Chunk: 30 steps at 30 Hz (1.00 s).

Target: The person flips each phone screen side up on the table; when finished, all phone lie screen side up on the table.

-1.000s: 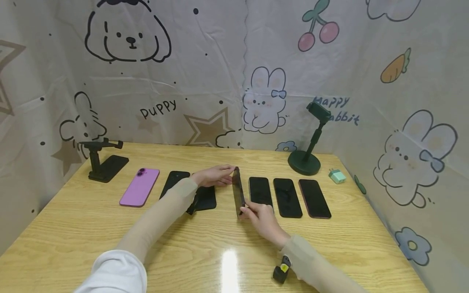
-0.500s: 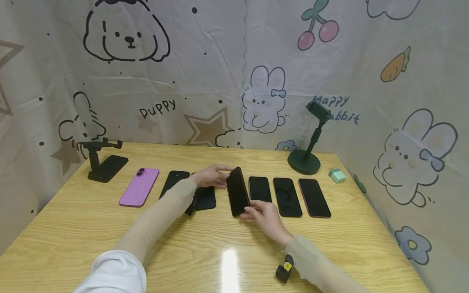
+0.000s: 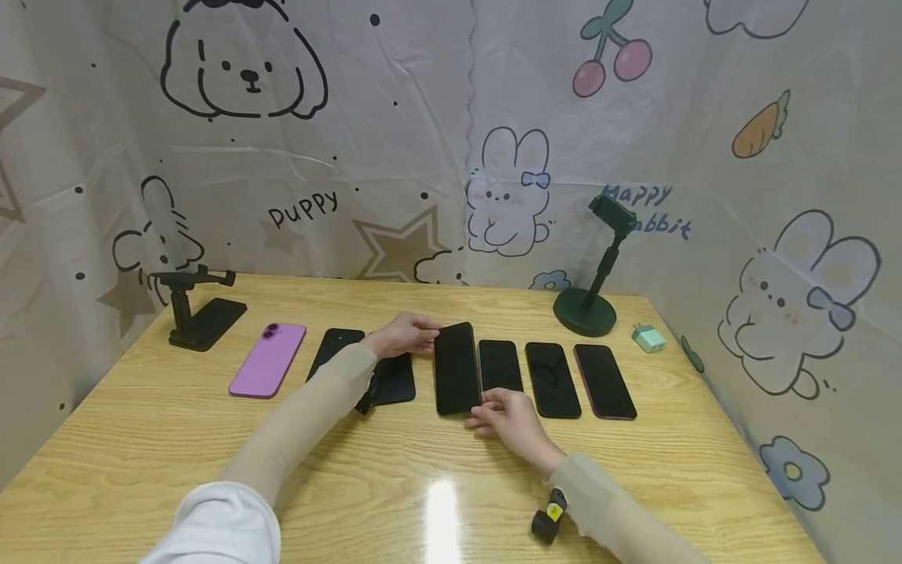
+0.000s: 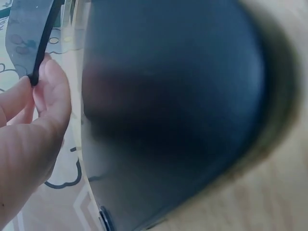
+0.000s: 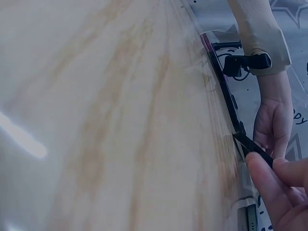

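Note:
A black smartphone (image 3: 456, 368) is held tilted just above the table, its dark face toward the head camera. My left hand (image 3: 403, 335) pinches its upper left corner between thumb and fingers, as the left wrist view also shows. At the lower right corner my right hand (image 3: 510, 419) pinches it. To its right lies another dark phone (image 3: 499, 363), partly behind my right hand. Beneath my left wrist is a dark phone (image 3: 396, 384), partly covered by the arm; it appears to be the large blurred dark surface (image 4: 173, 72) in the left wrist view.
Farther right lie two dark phones (image 3: 553, 381) in the row. A purple phone (image 3: 268, 360) and a black phone (image 3: 340, 343) lie left. A black phone stand (image 3: 185, 313) is far left, a dark green stand (image 3: 586, 313) back right, beside a mint charger plug (image 3: 648, 338).
The phone has turned from edge-on to showing its dark face and lowered slightly toward the table. Both hands have kept hold of it, with the left shifting a little to the left.

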Available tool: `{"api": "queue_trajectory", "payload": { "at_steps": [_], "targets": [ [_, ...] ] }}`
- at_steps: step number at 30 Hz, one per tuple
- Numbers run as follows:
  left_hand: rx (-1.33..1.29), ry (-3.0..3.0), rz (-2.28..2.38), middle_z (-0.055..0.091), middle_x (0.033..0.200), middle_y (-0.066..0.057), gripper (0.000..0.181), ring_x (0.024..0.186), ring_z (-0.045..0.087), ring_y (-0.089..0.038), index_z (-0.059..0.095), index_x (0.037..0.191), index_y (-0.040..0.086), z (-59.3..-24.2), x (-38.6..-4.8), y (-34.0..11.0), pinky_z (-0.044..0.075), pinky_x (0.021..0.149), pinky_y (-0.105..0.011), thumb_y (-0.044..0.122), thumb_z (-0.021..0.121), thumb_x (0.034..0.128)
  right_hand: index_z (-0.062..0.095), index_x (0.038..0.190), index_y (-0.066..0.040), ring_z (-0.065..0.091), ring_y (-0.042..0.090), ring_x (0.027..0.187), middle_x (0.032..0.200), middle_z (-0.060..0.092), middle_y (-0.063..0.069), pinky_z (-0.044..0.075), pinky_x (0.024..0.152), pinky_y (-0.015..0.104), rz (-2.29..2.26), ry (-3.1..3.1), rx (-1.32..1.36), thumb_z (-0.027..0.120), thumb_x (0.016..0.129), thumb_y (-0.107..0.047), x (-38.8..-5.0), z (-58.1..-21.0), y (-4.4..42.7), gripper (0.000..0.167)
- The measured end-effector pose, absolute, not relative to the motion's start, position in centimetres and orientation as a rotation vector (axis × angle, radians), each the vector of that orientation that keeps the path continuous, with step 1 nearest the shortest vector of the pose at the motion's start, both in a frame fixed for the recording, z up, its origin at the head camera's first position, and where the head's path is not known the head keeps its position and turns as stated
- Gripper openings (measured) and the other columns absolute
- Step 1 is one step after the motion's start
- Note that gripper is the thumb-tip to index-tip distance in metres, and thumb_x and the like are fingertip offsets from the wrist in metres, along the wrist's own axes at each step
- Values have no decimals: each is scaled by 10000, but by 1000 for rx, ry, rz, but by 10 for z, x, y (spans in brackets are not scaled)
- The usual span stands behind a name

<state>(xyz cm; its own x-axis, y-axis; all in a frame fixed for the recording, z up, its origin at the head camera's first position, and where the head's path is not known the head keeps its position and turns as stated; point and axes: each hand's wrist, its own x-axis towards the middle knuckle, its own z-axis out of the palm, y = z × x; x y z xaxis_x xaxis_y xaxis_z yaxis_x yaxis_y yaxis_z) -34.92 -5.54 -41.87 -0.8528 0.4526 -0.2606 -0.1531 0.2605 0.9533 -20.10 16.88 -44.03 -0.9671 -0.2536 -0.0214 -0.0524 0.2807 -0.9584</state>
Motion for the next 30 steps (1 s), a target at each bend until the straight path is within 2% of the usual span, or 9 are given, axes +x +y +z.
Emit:
{"api": "queue_trajectory", "payload": {
  "at_steps": [3,11,17,22,25,30],
  "targets": [
    [250,2051,1640,555,1278,-206,390,859,602,-111,466,1385,-42,-420,-349,-56,545,865,-284,61,459,1008,546,1142,163,713,316,856,962,678,269,584,692,286,-1760,2392,-264,566,917,57,-202,-441,168,249],
    [230,2043,1673,609,1186,-173,356,826,608,-111,515,1339,-47,-420,-350,-55,552,839,-283,57,474,1001,554,1184,172,719,278,771,875,688,199,583,657,273,-1681,2517,-184,618,873,74,-203,-440,161,332],
    [250,2056,1664,584,1187,-156,380,837,593,-113,475,1364,-66,-422,-350,-57,550,839,-274,56,468,1004,624,1130,131,711,210,731,829,708,145,580,646,275,-1547,2658,-175,717,812,12,-204,-437,157,352],
    [222,2054,1689,582,1026,-87,365,779,579,-105,492,1338,-82,-423,-350,-58,552,769,-232,44,480,996,684,1068,71,662,145,751,830,715,82,560,693,309,-1362,2814,-171,797,753,-79,-205,-433,156,367],
    [219,2085,1681,580,986,-69,356,763,577,-103,499,1328,-88,-423,-348,-58,554,746,-229,35,479,994,685,1059,73,653,138,731,805,708,74,562,701,335,-1299,2847,-180,800,746,-89,-206,-432,154,371],
    [213,2135,1662,592,1021,-98,348,770,584,-110,516,1319,-77,-423,-348,-58,559,734,-227,37,486,992,677,1060,86,638,109,654,729,694,46,567,682,344,-1206,2901,-207,787,751,-89,-208,-429,151,372]
  ]
}}
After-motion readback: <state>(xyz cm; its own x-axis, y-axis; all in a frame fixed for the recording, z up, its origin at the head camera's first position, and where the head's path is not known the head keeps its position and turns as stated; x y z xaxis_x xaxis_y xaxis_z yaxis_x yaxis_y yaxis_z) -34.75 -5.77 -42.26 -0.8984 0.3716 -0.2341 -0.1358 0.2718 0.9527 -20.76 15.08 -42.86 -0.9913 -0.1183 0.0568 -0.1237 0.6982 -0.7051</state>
